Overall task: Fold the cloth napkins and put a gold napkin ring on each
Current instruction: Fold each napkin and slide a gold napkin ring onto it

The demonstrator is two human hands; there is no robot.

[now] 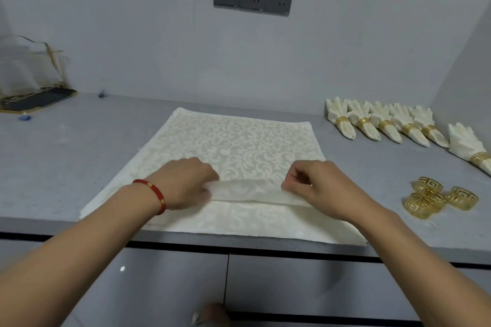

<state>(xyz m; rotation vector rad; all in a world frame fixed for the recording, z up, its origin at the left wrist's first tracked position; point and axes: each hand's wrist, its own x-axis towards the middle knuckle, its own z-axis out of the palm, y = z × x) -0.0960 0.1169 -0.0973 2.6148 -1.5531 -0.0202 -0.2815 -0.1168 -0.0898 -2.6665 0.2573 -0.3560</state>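
Left hand (190,180) and right hand (309,186) pinch opposite ends of a pleat running left-right across the napkin (239,141).

head view — worn high, facing forward-down | close over counter (79,146) | wall (159,34) behind

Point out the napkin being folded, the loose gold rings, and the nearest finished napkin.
napkin being folded (239,141), head view, flat patterned middle.
loose gold rings (462,198), head view, rightmost ring's band.
nearest finished napkin (465,141), head view, fanned cloth above its ring.

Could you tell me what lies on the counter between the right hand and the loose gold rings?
Nothing: in the head view only bare grey counter separates the right hand from the gold rings.
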